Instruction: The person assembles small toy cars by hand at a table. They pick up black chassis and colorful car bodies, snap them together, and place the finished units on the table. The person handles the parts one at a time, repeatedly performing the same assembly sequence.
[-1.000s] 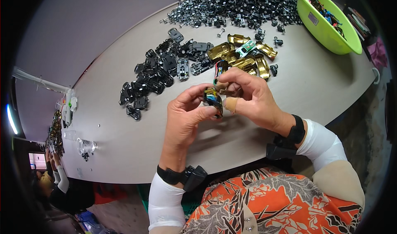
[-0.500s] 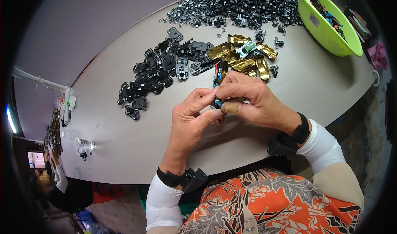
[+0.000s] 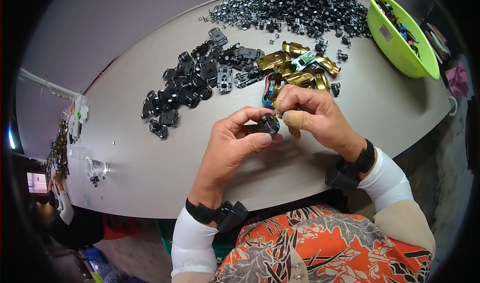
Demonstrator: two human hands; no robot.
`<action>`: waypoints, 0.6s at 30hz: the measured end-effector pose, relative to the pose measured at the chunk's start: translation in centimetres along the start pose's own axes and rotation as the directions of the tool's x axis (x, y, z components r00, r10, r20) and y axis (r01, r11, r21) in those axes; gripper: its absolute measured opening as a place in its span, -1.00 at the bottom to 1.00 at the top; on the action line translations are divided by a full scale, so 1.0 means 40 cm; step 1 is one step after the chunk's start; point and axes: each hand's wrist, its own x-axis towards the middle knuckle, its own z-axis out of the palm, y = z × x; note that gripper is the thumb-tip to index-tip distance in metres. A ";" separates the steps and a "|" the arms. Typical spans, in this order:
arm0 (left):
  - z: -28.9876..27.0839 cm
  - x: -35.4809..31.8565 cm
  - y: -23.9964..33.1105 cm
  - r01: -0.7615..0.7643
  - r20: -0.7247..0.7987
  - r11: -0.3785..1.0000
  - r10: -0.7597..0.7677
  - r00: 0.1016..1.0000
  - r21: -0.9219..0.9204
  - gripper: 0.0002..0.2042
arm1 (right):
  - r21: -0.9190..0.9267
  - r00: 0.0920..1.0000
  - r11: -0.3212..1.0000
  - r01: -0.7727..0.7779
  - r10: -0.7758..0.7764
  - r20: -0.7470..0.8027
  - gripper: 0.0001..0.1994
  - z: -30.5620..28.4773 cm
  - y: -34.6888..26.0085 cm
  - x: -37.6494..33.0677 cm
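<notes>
Between thumb and fingers, my left hand (image 3: 226,142) grips a small toy car (image 3: 268,124), tilted so that its dark end or underside shows. My right hand (image 3: 320,117), one finger wrapped in a tan covering, is closed in a pinch right beside the car. Whatever lies in that pinch is too small to name. Just beyond my right fingers lies a blue-and-black toy car body (image 3: 270,87). Behind it are several shiny gold car bodies (image 3: 274,61) and a green-and-white one (image 3: 303,61). Black car chassis (image 3: 186,94) lie heaped to the left.
A large heap of small wheel-and-axle pieces (image 3: 295,10) covers the far table edge. At far right stands a lime-green basin (image 3: 425,65) holding colourful toy cars. A clear plastic cup (image 3: 97,168) lies at left. Another person (image 3: 65,213) sits beyond the table's left end.
My hands have drawn slightly apart. The toy car in my left hand has turned, showing its dark side, and my right fingers have moved off it to the right.
</notes>
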 end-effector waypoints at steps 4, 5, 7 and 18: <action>-0.009 -0.001 -0.001 0.066 0.002 0.998 -0.066 0.998 -0.020 -0.73 | 0.091 0.991 0.995 -0.040 0.028 0.128 -0.95 -0.013 0.000 0.006; -0.013 0.000 -0.002 0.077 0.001 0.997 -0.077 0.997 -0.006 -0.74 | 0.085 0.988 0.995 -0.054 0.041 0.151 -0.95 -0.014 -0.004 0.007; -0.018 -0.001 -0.004 0.090 0.011 0.996 -0.090 0.996 0.016 -0.75 | 0.061 0.982 0.995 -0.083 0.071 0.176 -0.95 -0.014 -0.008 0.006; 0.009 0.001 -0.029 0.014 -0.073 0.929 0.014 0.997 0.369 -0.82 | -0.508 0.994 0.854 0.108 -0.103 0.037 -0.91 0.024 0.040 0.001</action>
